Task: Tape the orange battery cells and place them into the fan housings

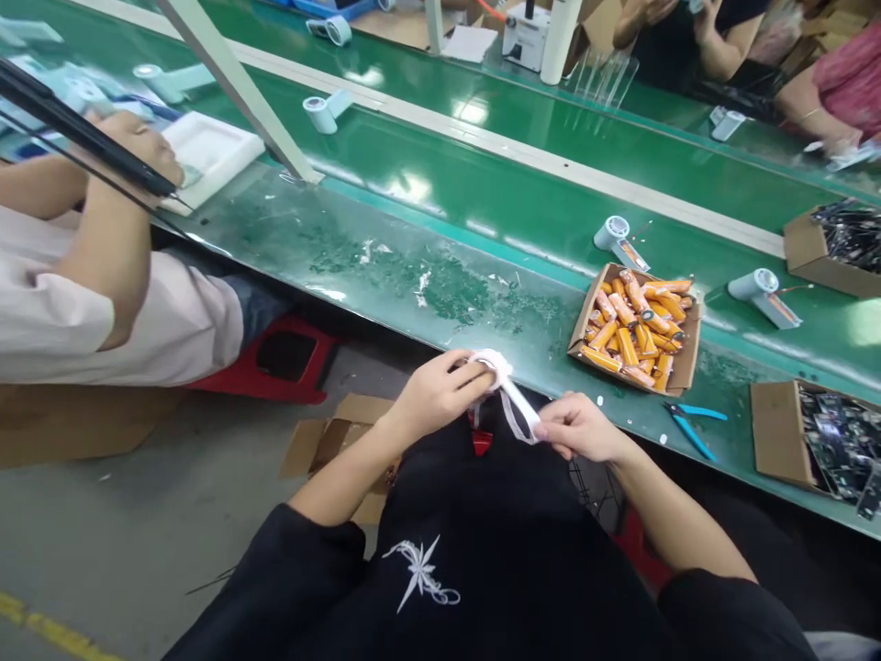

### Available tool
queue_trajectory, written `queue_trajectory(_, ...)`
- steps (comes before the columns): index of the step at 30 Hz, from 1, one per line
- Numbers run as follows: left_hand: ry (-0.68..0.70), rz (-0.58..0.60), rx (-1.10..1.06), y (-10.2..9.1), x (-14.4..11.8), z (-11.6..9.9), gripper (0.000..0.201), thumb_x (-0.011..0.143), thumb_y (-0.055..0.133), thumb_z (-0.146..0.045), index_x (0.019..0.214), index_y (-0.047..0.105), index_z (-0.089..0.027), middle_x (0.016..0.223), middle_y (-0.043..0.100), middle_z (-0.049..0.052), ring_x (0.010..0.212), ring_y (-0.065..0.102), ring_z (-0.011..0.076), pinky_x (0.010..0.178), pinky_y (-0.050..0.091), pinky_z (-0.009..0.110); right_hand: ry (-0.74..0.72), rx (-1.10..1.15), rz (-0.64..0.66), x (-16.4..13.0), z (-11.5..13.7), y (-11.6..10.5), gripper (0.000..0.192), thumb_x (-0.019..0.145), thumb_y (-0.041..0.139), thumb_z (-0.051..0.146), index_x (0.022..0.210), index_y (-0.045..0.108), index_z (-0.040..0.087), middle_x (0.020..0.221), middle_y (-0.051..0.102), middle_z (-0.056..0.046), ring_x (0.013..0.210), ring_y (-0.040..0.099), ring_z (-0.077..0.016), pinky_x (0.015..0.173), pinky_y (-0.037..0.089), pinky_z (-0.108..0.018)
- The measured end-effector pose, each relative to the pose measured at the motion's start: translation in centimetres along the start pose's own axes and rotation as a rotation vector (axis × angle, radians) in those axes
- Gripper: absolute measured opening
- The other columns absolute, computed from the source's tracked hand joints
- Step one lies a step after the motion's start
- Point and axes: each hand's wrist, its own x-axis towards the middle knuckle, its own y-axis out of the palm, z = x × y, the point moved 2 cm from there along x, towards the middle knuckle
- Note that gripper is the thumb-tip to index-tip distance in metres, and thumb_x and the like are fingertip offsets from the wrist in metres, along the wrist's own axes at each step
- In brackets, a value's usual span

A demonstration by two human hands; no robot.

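Note:
Over my lap, just in front of the bench edge, my left hand [444,393] grips a small roll of white tape [490,365], with fingers through and around its ring. From the roll a white strip [519,404] runs down to the right, and a thin loop hangs beside it. My right hand [582,427] pinches the far end of that strip between thumb and fingers. On the bench beyond my right hand stands a cardboard box [692,356] of orange-wrapped batteries [626,340]. Blue-handled cutters [688,431] lie to its right.
Light-blue fan housings [323,115] stand on the green conveyor [440,165]. Boxes of small parts [777,431] are at the right. A slanted metal post [240,92] rises at left, near a co-worker's hand [138,151] and a white tray [227,151]. Other people sit across.

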Motion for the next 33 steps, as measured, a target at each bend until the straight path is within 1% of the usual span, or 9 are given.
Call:
queue_trajectory(4, -0.01, -0.045, 0.042, -0.2, -0.9, 1.4, 0.024, 0.104, 0.059, -0.007, 0.122, 0.074, -0.017, 0.11, 0.079, 0.009, 0.1, 0.071, 0.0223, 0.092, 0.062, 0.036, -0.071, -0.278, 0.199, -2.9, -0.2, 0.5, 0.046, 0.11, 0.064, 0.054, 0.092, 0.083, 0.016, 0.054, 0.064, 0.001, 0.045, 0.059, -0.0134, 0.05, 0.042, -0.024)
queue_trajectory(6, -0.029, -0.054, 0.02, -0.3, -1.5, 2.1, 0.027, 0.102, 0.059, -0.005, 0.123, 0.073, -0.016, 0.11, 0.078, 0.011, 0.099, 0.07, 0.0231, 0.09, 0.061, 0.037, -0.11, -0.549, 0.182, -3.7, -0.3, 0.0, 0.043, 0.112, 0.062, 0.053, 0.104, 0.084, 0.017, 0.065, 0.073, -0.003, 0.057, 0.069, -0.0178, 0.058, 0.048, -0.027)
queue_trajectory(9, -0.059, -0.126, 0.033, -0.7, -1.7, 3.2, 0.03, 0.098, 0.063, -0.002, 0.122, 0.073, -0.017, 0.106, 0.077, 0.011, 0.098, 0.07, 0.0244, 0.09, 0.06, 0.038, -0.167, -0.91, -0.137, -4.3, 0.8, -3.8, 0.034, 0.113, 0.062, 0.047, 0.125, 0.081, 0.021, 0.1, 0.084, -0.009, 0.09, 0.078, -0.0241, 0.081, 0.057, -0.032)
queue_trajectory(12, -0.041, -0.239, 0.084, -1.4, -0.5, 3.9, 0.032, 0.094, 0.067, 0.0, 0.119, 0.073, -0.018, 0.105, 0.077, 0.01, 0.098, 0.07, 0.0251, 0.089, 0.06, 0.038, -0.17, -1.207, -0.39, -4.0, 2.8, -9.3, 0.033, 0.115, 0.05, 0.03, 0.125, 0.08, 0.02, 0.123, 0.081, -0.013, 0.113, 0.072, -0.0293, 0.1, 0.053, -0.042)
queue_trajectory(16, 0.061, -0.24, 0.025, -0.9, 2.6, 3.2, 0.031, 0.093, 0.067, 0.001, 0.117, 0.073, -0.018, 0.107, 0.078, 0.01, 0.099, 0.07, 0.0243, 0.088, 0.061, 0.038, -0.004, -1.366, -0.153, -1.6, 4.1, -13.0, 0.027, 0.109, 0.061, 0.033, 0.124, 0.078, 0.017, 0.125, 0.079, -0.016, 0.117, 0.068, -0.0333, 0.098, 0.047, -0.046)
queue_trajectory(21, 0.127, -0.158, -0.066, 1.9, 4.8, 1.0, 0.024, 0.098, 0.063, -0.002, 0.113, 0.074, -0.018, 0.104, 0.079, 0.008, 0.098, 0.07, 0.0216, 0.087, 0.061, 0.035, 0.062, -1.312, -0.052, -0.1, 3.4, -12.4, 0.022, 0.107, 0.06, 0.029, 0.12, 0.074, 0.019, 0.135, 0.074, -0.015, 0.131, 0.063, -0.0336, 0.113, 0.036, -0.052)
queue_trajectory(27, 0.112, -0.027, -0.165, 5.2, 4.4, -0.6, 0.025, 0.102, 0.054, -0.003, 0.11, 0.074, -0.017, 0.103, 0.078, 0.008, 0.093, 0.07, 0.0202, 0.084, 0.06, 0.033, 0.011, -1.174, -0.196, -1.8, 2.1, -12.1, 0.033, 0.103, 0.068, 0.035, 0.132, 0.069, 0.019, 0.125, 0.074, -0.015, 0.116, 0.067, -0.0322, 0.103, 0.046, -0.045)
queue_trajectory(30, 0.113, 0.004, -0.173, 5.7, 4.0, -0.6, 0.025, 0.102, 0.054, -0.003, 0.111, 0.073, -0.016, 0.103, 0.078, 0.009, 0.093, 0.07, 0.0207, 0.084, 0.06, 0.034, 0.084, -1.344, -0.288, -3.1, 2.0, -10.9, 0.043, 0.1, 0.073, 0.03, 0.14, 0.067, 0.017, 0.128, 0.074, -0.019, 0.115, 0.067, -0.0358, 0.094, 0.048, -0.044)
queue_trajectory(33, 0.101, 0.01, -0.181, 5.4, 3.8, -0.4, 0.025, 0.101, 0.054, 0.0, 0.11, 0.072, -0.015, 0.102, 0.077, 0.009, 0.094, 0.07, 0.0207, 0.084, 0.06, 0.034, 0.144, -1.452, -0.392, -4.2, 1.8, -10.4, 0.031, 0.099, 0.069, 0.02, 0.13, 0.072, 0.017, 0.118, 0.077, -0.018, 0.113, 0.069, -0.0377, 0.094, 0.048, -0.047)
